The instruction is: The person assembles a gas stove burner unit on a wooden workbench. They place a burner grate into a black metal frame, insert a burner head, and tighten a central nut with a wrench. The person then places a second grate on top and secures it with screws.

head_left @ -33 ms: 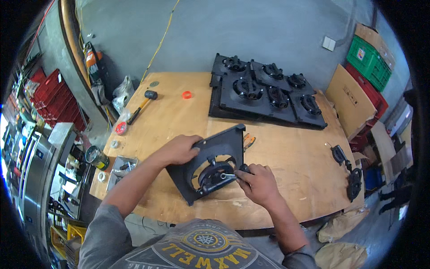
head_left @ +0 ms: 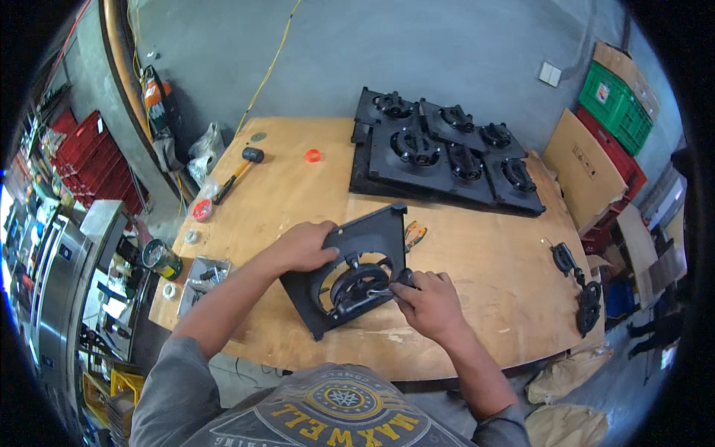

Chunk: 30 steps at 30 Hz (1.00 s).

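A square black metal stove panel (head_left: 372,238) with a big round opening stands tilted above the near middle of the table. My left hand (head_left: 307,246) grips its upper left edge, the thumb lying on its face. Inside the opening sits a black ring-shaped burner (head_left: 346,287). In my closed right hand (head_left: 430,302) is a small shiny wrench (head_left: 380,293), its end against or close to the burner's lower right side. A dark knob-like piece shows at my right fingertips; what it belongs to is unclear. Orange-handled pliers (head_left: 417,237) lie just behind the panel's right edge.
Several black panels with burners (head_left: 447,160) stand at the back right. A loose burner assembly (head_left: 588,305) lies at the right edge. On the left are a mallet (head_left: 240,173), an orange ring (head_left: 313,156), a jar (head_left: 160,258) and a tray of small parts (head_left: 195,298).
The wrench in my right hand has turned slightly, its ring end now seen more edge-on. The panel and my left hand have barely shifted.
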Each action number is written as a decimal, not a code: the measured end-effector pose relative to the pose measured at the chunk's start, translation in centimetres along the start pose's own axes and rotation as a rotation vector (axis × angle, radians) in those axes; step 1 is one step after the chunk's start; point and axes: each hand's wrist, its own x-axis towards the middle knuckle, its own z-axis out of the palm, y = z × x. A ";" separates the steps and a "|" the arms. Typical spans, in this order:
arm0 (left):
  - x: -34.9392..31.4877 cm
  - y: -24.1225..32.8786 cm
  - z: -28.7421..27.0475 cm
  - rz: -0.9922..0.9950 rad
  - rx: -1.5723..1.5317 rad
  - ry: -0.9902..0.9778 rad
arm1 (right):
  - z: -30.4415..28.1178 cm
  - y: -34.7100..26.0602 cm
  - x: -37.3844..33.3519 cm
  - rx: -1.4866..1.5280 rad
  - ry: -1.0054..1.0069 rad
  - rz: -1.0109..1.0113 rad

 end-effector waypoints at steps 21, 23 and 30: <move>4.8 1.6 0.5 0.218 0.199 0.051 | -1.6 -1.2 13.4 -0.463 -0.630 -0.261; 5.0 1.6 0.8 0.229 0.201 0.032 | -0.7 -1.0 13.5 -0.443 -0.646 -0.253; 4.6 1.6 1.4 0.213 0.132 0.061 | 0.1 -0.2 12.9 -0.385 -0.623 -0.106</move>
